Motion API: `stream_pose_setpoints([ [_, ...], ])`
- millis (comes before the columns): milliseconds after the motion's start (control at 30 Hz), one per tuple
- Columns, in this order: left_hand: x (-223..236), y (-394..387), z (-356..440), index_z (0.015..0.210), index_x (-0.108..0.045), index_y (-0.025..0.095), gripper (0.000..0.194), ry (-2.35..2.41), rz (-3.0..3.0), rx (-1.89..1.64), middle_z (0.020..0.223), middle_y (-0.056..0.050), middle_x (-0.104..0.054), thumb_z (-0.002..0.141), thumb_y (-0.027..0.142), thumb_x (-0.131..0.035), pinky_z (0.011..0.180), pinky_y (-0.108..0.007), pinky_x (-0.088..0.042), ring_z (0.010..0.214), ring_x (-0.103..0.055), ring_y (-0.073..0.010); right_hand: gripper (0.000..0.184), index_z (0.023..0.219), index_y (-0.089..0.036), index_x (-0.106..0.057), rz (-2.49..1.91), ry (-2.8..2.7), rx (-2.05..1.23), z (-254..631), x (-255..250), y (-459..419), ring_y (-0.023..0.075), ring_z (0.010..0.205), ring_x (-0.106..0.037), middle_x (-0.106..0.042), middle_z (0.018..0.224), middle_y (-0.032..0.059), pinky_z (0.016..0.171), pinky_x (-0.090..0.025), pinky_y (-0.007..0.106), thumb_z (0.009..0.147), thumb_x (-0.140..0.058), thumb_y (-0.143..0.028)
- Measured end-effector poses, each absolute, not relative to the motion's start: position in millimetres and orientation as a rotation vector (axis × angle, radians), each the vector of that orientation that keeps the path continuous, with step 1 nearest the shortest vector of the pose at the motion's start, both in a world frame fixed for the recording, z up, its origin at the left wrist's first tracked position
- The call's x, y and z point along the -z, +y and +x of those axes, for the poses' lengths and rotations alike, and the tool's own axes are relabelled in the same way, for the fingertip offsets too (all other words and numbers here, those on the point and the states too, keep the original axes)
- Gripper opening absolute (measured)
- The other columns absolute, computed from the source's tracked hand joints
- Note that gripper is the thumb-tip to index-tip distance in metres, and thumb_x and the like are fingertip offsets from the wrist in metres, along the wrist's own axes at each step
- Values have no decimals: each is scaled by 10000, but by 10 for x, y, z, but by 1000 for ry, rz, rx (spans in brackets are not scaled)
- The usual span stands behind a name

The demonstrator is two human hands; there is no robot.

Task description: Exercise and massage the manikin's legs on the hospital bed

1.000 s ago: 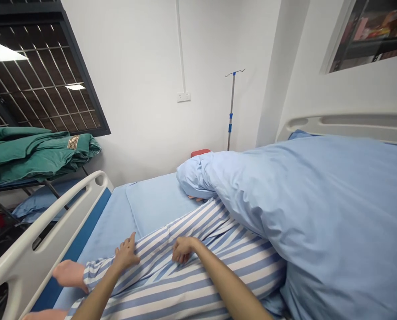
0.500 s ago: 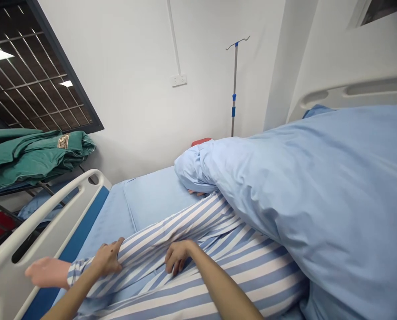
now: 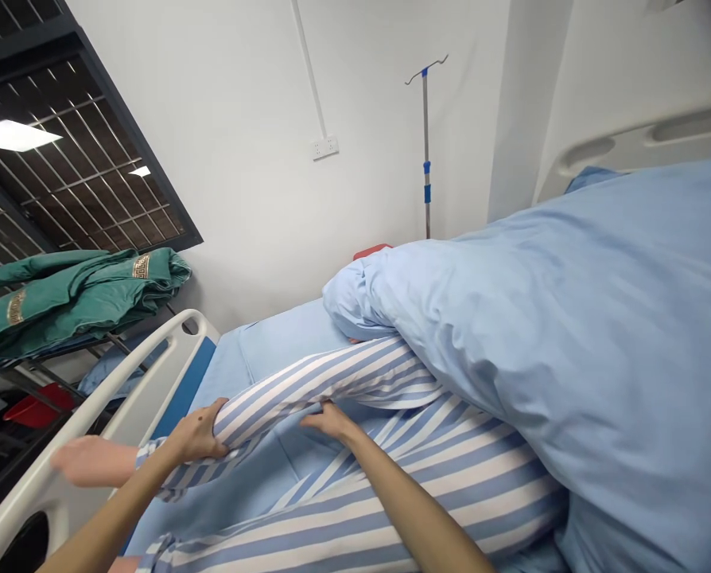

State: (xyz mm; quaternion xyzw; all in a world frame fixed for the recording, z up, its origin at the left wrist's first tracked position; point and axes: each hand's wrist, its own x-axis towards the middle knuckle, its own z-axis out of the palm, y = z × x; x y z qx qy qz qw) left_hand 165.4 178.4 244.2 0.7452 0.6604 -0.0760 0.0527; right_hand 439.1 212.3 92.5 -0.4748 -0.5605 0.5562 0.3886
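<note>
A leg in blue-and-white striped trousers (image 3: 308,380) lies across the bed, slightly raised off the sheet, with a bare pinkish foot (image 3: 96,461) at its left end. My left hand (image 3: 203,434) grips the lower leg near the calf, thumb on top. Under the knee, my right hand (image 3: 332,422) holds the same leg from below; its fingers are partly hidden behind the trouser cloth. The other striped leg (image 3: 308,521) rests on the mattress nearer to me, under my right forearm. A light blue quilt (image 3: 510,318) covers the body above the thighs.
A white bed end board (image 3: 126,398) stands at the left, close to the foot. Behind the bed are an IV pole (image 3: 425,143) and a red object (image 3: 371,251). Green folded clothing (image 3: 93,294) lies on a rack by the barred window (image 3: 93,167).
The far leg has risen off the bed, showing more sheet between the legs. My right hand has gone from between the legs to under the knee. My view has shifted slightly.
</note>
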Motion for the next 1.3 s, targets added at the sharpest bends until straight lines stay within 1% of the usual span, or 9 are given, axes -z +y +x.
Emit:
stream_pose_setpoints([
  [133, -2204, 1790, 1776, 1212, -389, 252, 753, 2012, 2169, -34, 996, -35, -602, 516, 384, -645, 751, -286, -413, 923, -560, -248, 464, 1061, -187, -519, -923, -1239, -1399, 4461, -1087, 2150, 206, 973, -571, -581, 1088, 79, 741, -467, 280, 609, -621, -177],
  [233, -2006, 1821, 1956, 1184, -398, 243, 725, 2028, 2095, -233, 934, -7, -604, 515, 352, -656, 736, -276, -420, 894, -564, -225, 500, 1094, -206, -482, -811, -1202, -1350, 4532, -1207, 2180, 205, 1061, -527, -537, 1145, 72, 802, -466, 307, 612, -605, -151],
  [367, -1775, 1894, 2318, 1158, -428, 228, 695, 1986, 2011, -497, 958, -2, -603, 514, 334, -668, 741, -272, -432, 913, -560, -216, 556, 1148, -231, -438, -655, -1187, -1265, 4630, -1319, 2206, 188, 1067, -507, -503, 1161, 58, 753, -498, 279, 622, -596, -145],
  [533, -1607, 1979, 2817, 1134, -443, 200, 665, 1937, 1888, -742, 944, -13, -598, 517, 293, -671, 706, -269, -456, 868, -562, -195, 749, 1305, -284, -296, -610, -1129, -1171, 4723, -1331, 2206, 186, 1043, -518, -369, 1338, 80, 705, -505, 247, 628, -564, -112],
  [633, -1601, 1988, 2934, 1114, -446, 199, 638, 1888, 1873, -797, 933, -11, -594, 525, 293, -673, 700, -268, -460, 855, -564, -188, 783, 1328, -276, -265, -632, -1075, -1168, 4732, -1291, 2219, 178, 999, -541, -400, 1313, 87, 737, -500, 265, 622, -560, -112],
  [800, -1698, 1961, 2824, 1135, -431, 215, 670, 1865, 1934, -695, 981, -25, -591, 522, 320, -681, 684, -280, -461, 885, -567, -213, 667, 1251, -251, -369, -705, -1070, -1163, 4716, -1219, 2250, 189, 979, -550, -478, 1217, 76, 748, -493, 301, 623, -557, -129],
  [933, -1876, 1946, 2642, 1165, -412, 219, 692, 1854, 2034, -579, 1029, -44, -583, 539, 362, -667, 713, -294, -455, 934, -559, -235, 610, 1207, -242, -401, -733, -1123, -1187, 4698, -1192, 2237, 193, 955, -558, -505, 1169, 74, 728, -489, 309, 631, -584, -157],
  [1200, -2506, 1809, 2109, 1150, -425, 245, 680, 1947, 2207, -112, 944, -19, -612, 520, 375, -647, 703, -288, -426, 859, -588, -240, 733, 1290, -248, -317, -767, -1231, -1307, 4616, -1046, 2219, 201, 970, -561, -497, 1193, 89, 816, -469, 367, 619, -608, -200],
  [1300, -2700, 1776, 1895, 1189, -413, 264, 735, 2023, 2291, 95, 1004, -40, -611, 501, 374, -649, 711, -296, -423, 907, -582, -261, 644, 1226, -216, -407, -857, -1319, -1356, 4572, -983, 2195, 210, 967, -574, -500, 1209, 96, 803, -472, 348, 620, -624, -240],
])
